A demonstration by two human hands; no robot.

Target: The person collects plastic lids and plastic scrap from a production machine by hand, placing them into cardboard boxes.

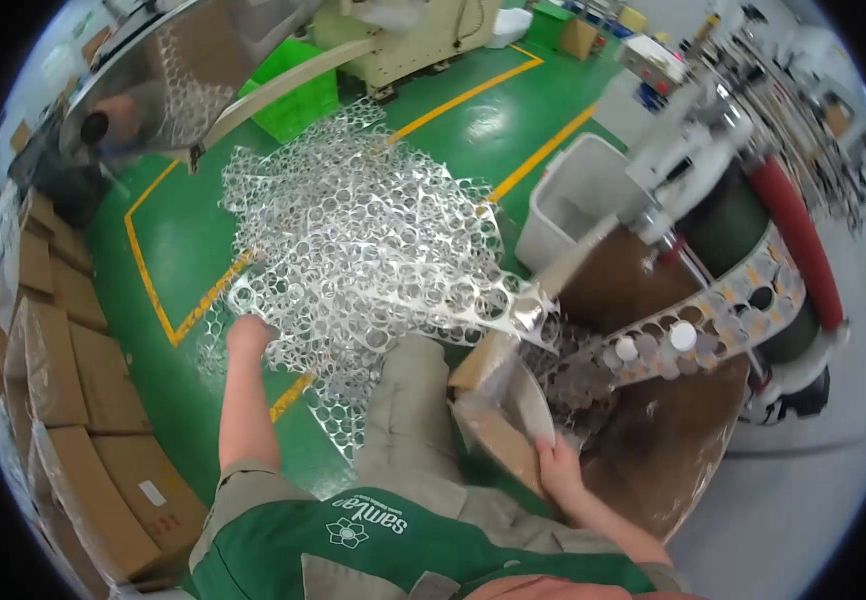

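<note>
Green fabric (268, 540) nearest, right grip (559, 467) clasps brown cardboard (503, 430); left grip (250, 336), beside glossy ring-holed metal (353, 230), unclear.

The floor (158, 245) is green and smooth, with yellow lines (543, 155) on it. In its middle lies a wide heap of shiny perforated sheets (353, 220), full of round holes, which covers parts of these lines. Behind the heap stand a bright green crate (298, 108) and a cream machine (403, 45). To the right of the heap stands a pale bin (545, 232); along the left side, brown cartons (108, 380) are stacked.
</note>
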